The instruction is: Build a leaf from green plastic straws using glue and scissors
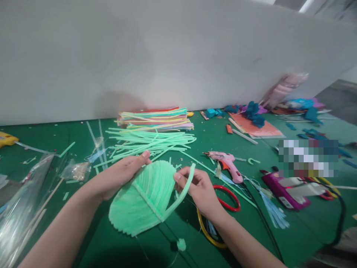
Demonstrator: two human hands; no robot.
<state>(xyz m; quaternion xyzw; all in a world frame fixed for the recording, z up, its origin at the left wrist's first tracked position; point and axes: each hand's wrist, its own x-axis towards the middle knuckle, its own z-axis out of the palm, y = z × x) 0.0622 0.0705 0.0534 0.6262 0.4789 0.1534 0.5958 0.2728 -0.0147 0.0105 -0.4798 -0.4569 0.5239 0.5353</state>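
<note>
A pale green fan-shaped piece made of many straws [142, 197] is held above the green table [97, 245]. My left hand [122, 175] grips its upper left edge, thumb on top. My right hand [198, 188] pinches the piece's right edge, where a loose green straw [185, 186] curves up and round the rim. Behind the hands lies a loose heap of green straws [150, 143], and further back a stack of coloured straws [156, 119].
A pink glue gun [227, 163] lies right of my hands, with red-handled scissors [230, 199] and a yellow ring [206, 232] under my right wrist. A purple tool [284, 190] and black cable [341, 219] sit at right. Clear plastic bags [22, 201] lie at left. A white wall [167, 52] stands behind.
</note>
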